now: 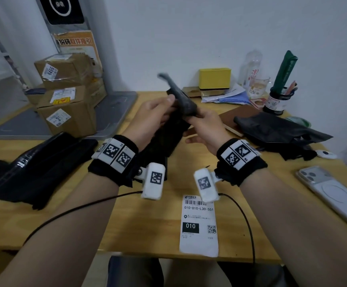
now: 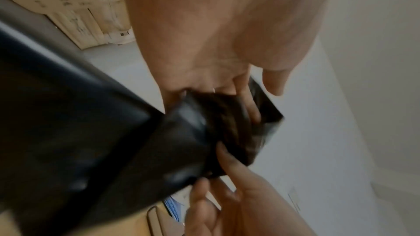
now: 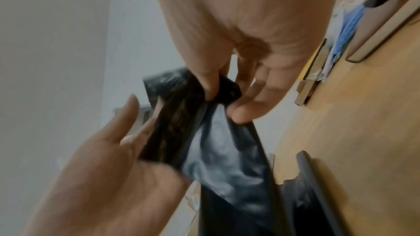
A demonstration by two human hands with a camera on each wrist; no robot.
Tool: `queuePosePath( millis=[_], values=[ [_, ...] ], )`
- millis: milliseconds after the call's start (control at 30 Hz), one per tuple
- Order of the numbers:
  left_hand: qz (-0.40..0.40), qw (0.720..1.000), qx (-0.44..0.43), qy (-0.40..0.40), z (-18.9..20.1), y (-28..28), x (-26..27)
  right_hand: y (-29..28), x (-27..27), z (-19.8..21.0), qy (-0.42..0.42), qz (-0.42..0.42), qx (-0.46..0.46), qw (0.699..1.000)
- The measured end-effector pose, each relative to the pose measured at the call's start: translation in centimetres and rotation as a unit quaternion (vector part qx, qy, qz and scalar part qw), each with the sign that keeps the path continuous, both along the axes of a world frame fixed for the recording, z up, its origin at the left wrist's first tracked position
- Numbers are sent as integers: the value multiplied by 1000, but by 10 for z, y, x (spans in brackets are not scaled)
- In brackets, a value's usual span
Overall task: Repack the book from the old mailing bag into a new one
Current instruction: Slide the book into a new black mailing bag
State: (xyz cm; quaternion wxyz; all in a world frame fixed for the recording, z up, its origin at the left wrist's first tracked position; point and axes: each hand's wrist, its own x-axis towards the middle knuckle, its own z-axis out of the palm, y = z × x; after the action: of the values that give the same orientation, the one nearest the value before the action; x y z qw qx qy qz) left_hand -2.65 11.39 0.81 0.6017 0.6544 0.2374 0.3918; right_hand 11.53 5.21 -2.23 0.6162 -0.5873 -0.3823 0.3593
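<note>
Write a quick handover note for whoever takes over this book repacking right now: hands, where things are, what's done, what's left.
Left hand and right hand both grip a black mailing bag, held above the table, apparently working its mouth open.
Brown book lies bare on the table, beside a crumpled black bag, probably the old one.
Shipping label lies at the near edge.
Done: book out.
Left: open bag, insert book, seal, label.

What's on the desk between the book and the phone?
In the head view, the crumpled black bag lies between the book and the phone, overlapping the book's right end.
</note>
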Motion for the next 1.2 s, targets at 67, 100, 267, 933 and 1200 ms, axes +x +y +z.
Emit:
queuePosePath(
  millis=[67,100,267,933,1200],
  values=[
    [29,999,-38,-7,-3,2,1,-4,12,-3,61,-51,25,996],
    [68,996,-45,19,-5,5,-1,-6,17,-3,103,-81,50,990],
    [167,959,-62,220,-34,21,-6,-14,40,-2,262,-209,189,923],
    [168,863,-26,476,-106,53,-12,-25,42,-23,311,-211,134,917],
    [304,909,-255,131,-101,57,-32,-25,31,-11,292,-244,155,912]
  ],
)
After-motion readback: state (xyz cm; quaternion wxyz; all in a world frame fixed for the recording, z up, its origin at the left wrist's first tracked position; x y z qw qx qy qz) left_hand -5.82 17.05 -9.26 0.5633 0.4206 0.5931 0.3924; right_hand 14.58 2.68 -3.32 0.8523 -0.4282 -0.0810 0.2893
